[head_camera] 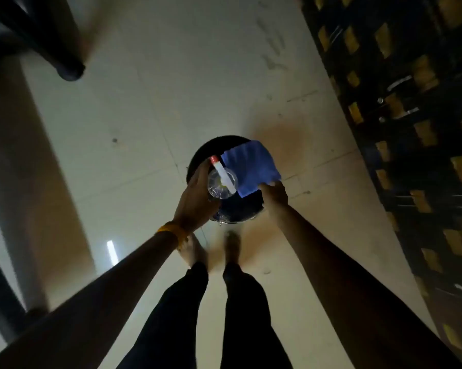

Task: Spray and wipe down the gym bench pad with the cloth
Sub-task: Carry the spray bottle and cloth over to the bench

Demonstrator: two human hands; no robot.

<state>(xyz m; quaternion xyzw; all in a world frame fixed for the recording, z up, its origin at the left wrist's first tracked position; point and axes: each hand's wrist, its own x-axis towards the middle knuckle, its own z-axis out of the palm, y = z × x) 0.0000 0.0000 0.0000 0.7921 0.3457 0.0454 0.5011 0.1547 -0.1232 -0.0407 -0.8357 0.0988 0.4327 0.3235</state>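
A clear spray bottle [220, 182] with a white head and red nozzle stands on a round black seat [206, 153], seen from straight above. My left hand [195, 198] wraps around the bottle's left side. A blue cloth [251, 166] lies spread on the right part of the seat. My right hand [274, 194] pinches the cloth's near corner. No bench pad can be made out for certain in this dim, blurred view.
Pale tiled floor [144, 115] surrounds the seat. A dark frame leg [64, 62] ends at upper left. A black and yellow patterned mat or rack [411, 129] runs along the right. My bare feet [214, 251] stand just behind the seat.
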